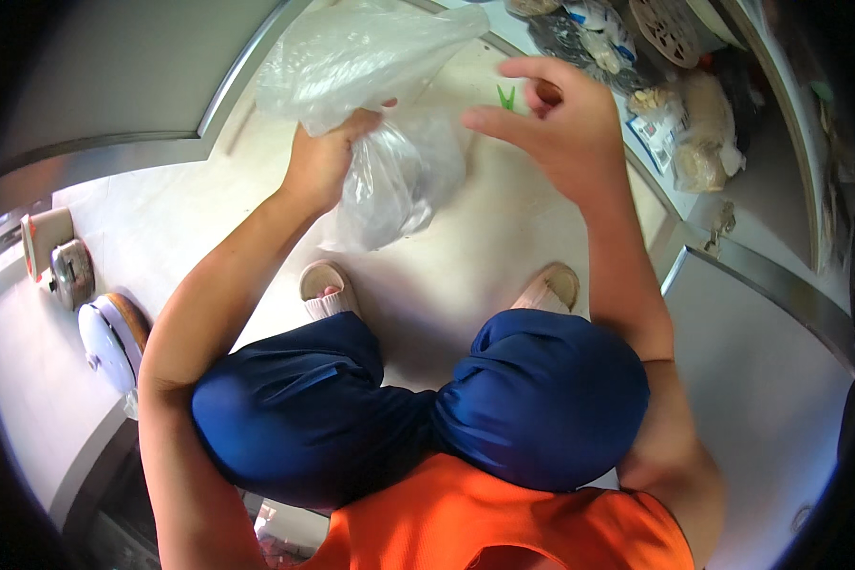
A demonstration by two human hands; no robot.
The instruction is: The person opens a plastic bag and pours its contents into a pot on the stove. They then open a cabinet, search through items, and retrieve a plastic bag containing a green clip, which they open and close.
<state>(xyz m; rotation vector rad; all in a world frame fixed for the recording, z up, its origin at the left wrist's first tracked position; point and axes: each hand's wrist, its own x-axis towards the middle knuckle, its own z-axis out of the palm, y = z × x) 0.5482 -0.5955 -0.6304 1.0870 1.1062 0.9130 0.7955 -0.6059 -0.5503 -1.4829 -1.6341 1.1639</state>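
Observation:
My left hand (325,163) is closed round the gathered middle of a clear plastic bag (389,180). Part of the bag billows out above the fist and part hangs below it, over the pale floor. To the right of the bag, my right hand (565,119) is raised with thumb and forefinger spread wide apart and its other fingers curled. Nothing shows between the spread fingertips. In the gap between them appears a small green V-shaped clip (506,98), seemingly behind the hand; whether it touches a finger, I cannot tell.
An open cabinet on the right holds several bagged goods (703,133) and a brown perforated basket (665,30). Cabinet doors stand at the upper left (114,76) and lower right (760,380). Pots with lids (109,337) sit at the left. My slippered feet (325,282) rest on the floor.

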